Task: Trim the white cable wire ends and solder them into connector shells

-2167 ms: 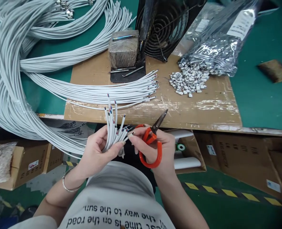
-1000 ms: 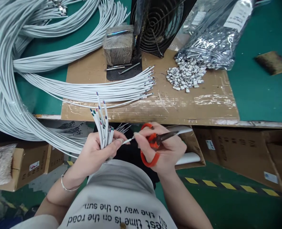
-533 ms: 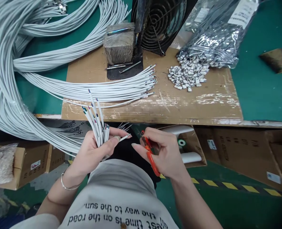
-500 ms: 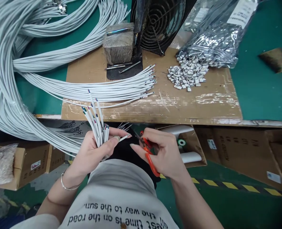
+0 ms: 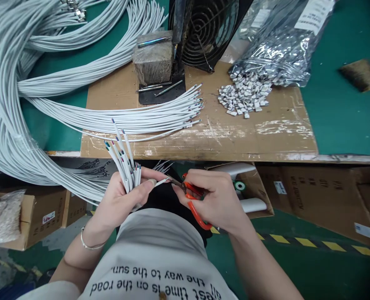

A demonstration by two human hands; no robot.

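Note:
My left hand [image 5: 122, 200] is closed round a fan of several white cables [image 5: 124, 160] with coloured inner wires at their tips, held upright below the bench edge. One cable end sticks out sideways under my thumb. My right hand [image 5: 214, 198] grips orange-handled scissors [image 5: 194, 200], and their dark blades point left and meet that sideways cable end. Both hands hover in front of my chest, just short of the cardboard-covered bench [image 5: 275, 137].
A row of stripped white cables [image 5: 141, 118] lies on the cardboard, fed from big coils [image 5: 13, 83] at left. Behind stand a block with metal pins [image 5: 153, 62] and a black fan [image 5: 206, 33]. A pile of small metal clips [image 5: 246, 98] spills from a foil bag [image 5: 281, 54]. Cartons [image 5: 38, 212] sit below.
My right hand turned the scissors from pointing up and right to pointing left, and brought the blades onto the cable end under my left thumb. The cable fan tilted slightly left.

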